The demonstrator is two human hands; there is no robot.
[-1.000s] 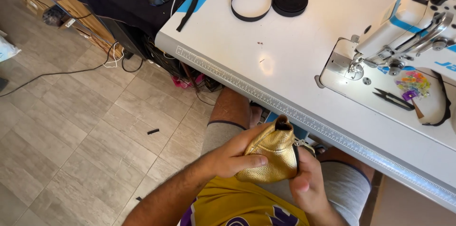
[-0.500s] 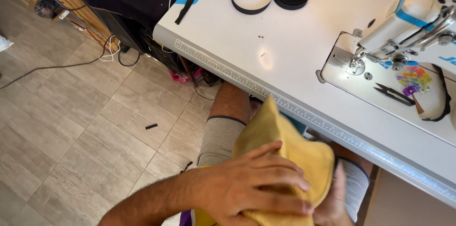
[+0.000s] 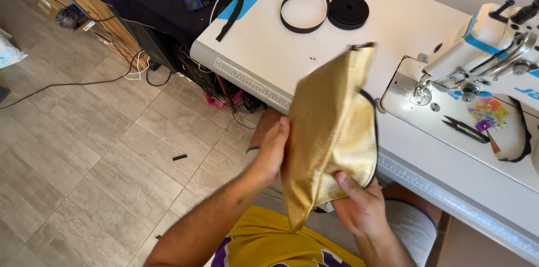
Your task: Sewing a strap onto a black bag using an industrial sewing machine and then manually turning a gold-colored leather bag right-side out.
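The person sits at the white worktop [image 3: 314,48] holding a gold leather-look pouch [image 3: 331,132] up in front of the chest, over the worktop's near edge. It looks like an inspection step: the piece hangs flat and upright, dark trim along its right edge. The left hand [image 3: 273,152] presses flat against the pouch's left edge, fingers hidden behind it. The right hand [image 3: 359,205] pinches the lower right corner, thumb on the front face. Any next move would call for a firm hold on both edges, since the material is limp. The sewing machine [image 3: 477,59] stands well apart to the right, small black snips [image 3: 463,128] beside it, a coil of black strap [image 3: 337,8] further back.
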